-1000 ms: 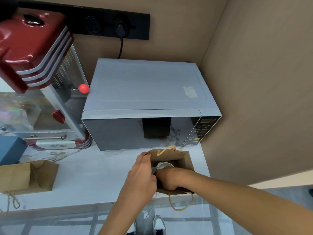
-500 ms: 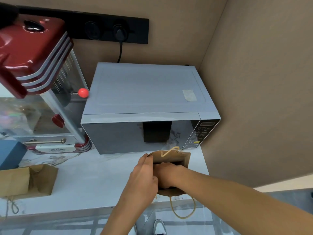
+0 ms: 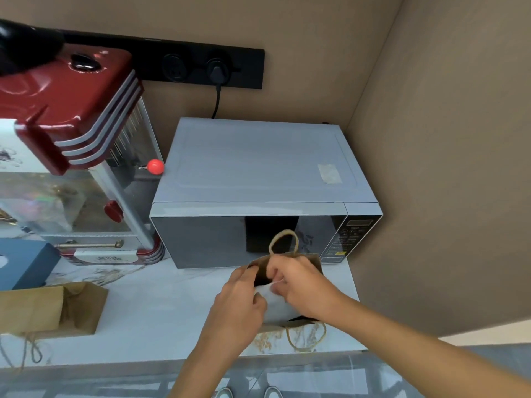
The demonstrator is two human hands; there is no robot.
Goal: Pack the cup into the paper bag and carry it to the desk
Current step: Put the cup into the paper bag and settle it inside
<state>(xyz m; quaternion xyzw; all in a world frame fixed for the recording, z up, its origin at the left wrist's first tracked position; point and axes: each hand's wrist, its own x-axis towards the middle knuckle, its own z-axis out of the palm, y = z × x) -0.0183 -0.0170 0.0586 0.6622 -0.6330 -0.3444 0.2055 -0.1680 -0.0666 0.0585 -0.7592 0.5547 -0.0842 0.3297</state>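
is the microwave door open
No, the microwave door sits flush and closed behind the paper bag, which both hands are working at.

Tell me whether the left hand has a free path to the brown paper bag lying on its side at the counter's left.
Probably yes, once freed. The left hand is busy at the upright brown paper bag; the bare white marble counter between it and the lying brown paper bag holds no obstacle.

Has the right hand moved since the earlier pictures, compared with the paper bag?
Yes. The right hand, earlier deep inside the paper bag, has come up to its mouth in front of the microwave, fingers on something white.
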